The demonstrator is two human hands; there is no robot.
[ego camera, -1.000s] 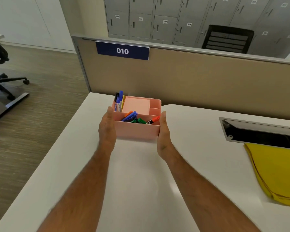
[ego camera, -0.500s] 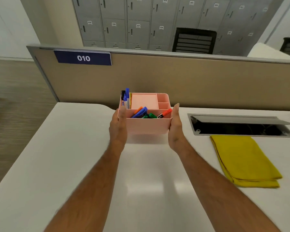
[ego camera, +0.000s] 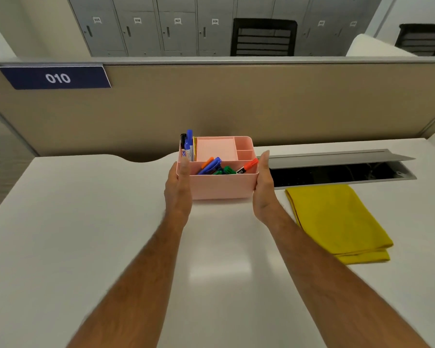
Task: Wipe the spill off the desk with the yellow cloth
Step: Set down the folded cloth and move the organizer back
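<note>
A folded yellow cloth [ego camera: 337, 219] lies flat on the white desk [ego camera: 73, 222], to the right of my arms. My left hand [ego camera: 177, 189] and my right hand [ego camera: 264, 189] press against the two short sides of a pink organiser box [ego camera: 221, 187] that holds several markers and a pink note pad. The box is at the back middle of the desk, close to the partition. Whether it rests on the desk or hangs just above it I cannot tell. No spill shows on the desk surface.
An open cable slot with a raised grey lid [ego camera: 337, 167] runs along the desk's back right, just behind the cloth. A beige partition [ego camera: 236, 106] with a "010" sign [ego camera: 55, 77] closes the back. Lockers and black chairs stand beyond it.
Both hands have carried the pink box to the right, from the desk's left part to beside the cable slot. The view has swung right, so the whole cloth shows.
</note>
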